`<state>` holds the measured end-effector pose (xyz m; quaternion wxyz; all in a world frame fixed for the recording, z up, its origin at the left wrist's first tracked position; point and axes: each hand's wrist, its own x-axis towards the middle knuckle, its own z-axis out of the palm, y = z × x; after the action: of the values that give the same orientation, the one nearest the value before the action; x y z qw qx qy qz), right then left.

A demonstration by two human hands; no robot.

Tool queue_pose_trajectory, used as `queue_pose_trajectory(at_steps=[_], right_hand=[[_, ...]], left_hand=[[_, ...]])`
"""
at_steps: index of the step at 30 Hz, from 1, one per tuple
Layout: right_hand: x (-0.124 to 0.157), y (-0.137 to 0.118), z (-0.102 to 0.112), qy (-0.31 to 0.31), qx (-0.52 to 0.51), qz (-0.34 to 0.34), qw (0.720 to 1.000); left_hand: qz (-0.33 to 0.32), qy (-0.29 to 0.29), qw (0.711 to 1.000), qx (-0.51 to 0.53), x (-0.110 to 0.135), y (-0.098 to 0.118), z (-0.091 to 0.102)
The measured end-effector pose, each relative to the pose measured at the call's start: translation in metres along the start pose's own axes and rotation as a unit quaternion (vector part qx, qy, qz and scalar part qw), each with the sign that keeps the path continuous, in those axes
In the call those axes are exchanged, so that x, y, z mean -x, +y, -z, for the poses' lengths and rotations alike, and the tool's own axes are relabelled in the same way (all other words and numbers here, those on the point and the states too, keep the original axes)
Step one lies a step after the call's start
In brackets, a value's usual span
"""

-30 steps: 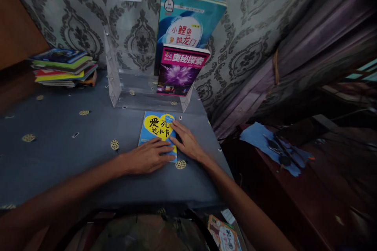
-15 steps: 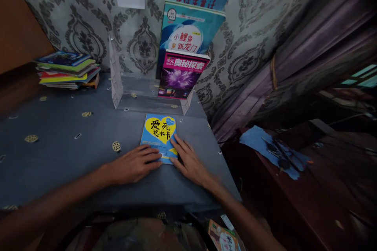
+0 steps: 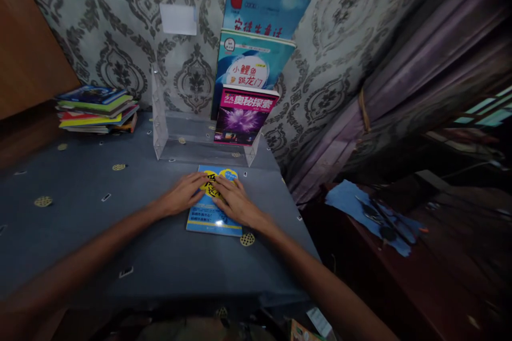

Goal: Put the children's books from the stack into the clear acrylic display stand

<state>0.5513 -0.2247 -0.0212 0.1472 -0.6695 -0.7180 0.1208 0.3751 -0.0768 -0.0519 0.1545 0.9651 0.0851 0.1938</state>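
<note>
A blue book [image 3: 215, 224] with a yellow heart on its cover lies flat on the table, in front of a clear acrylic book stand [image 3: 192, 153]. My left hand [image 3: 184, 193] rests with its fingers stretched over the upper left of the cover. Across the upper right lies my right hand [image 3: 236, 202], open, its fingers flat and pointing at the left fingertips. The hands hide much of the heart and its lettering. On the stand's right side, a pink and purple book [image 3: 244, 117] leans in front of a teal book [image 3: 256, 61] and a taller blue book [image 3: 266, 10].
Several books are piled in a stack [image 3: 96, 109] at the table's back left. A white card [image 3: 178, 19] shows above the stand's left half. To the right, a lower dark red surface [image 3: 404, 282] bears a blue cloth [image 3: 344, 200] with tools on it.
Both hands have slid from the lower part of the blue book up onto the heart, uncovering the bottom of the cover. The camera view has tilted slightly upward.
</note>
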Motion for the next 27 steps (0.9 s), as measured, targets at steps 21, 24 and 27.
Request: queue_pose_trajectory(at_steps=[21,24,27], right_hand=[[0.004,0.04,-0.031,0.134,0.037,-0.18,0.974],[0.023,0.033,-0.046,0.143,0.041,-0.162,0.975],[0.034,0.024,-0.057,0.148,0.034,-0.166,0.974]], left_hand=[[0.156,0.045,0.98,-0.117,-0.008,-0.021,-0.043],[0.158,0.037,0.98,-0.112,0.006,-0.012,-0.05],[0.149,0.033,0.984,-0.096,0.019,-0.001,-0.053]])
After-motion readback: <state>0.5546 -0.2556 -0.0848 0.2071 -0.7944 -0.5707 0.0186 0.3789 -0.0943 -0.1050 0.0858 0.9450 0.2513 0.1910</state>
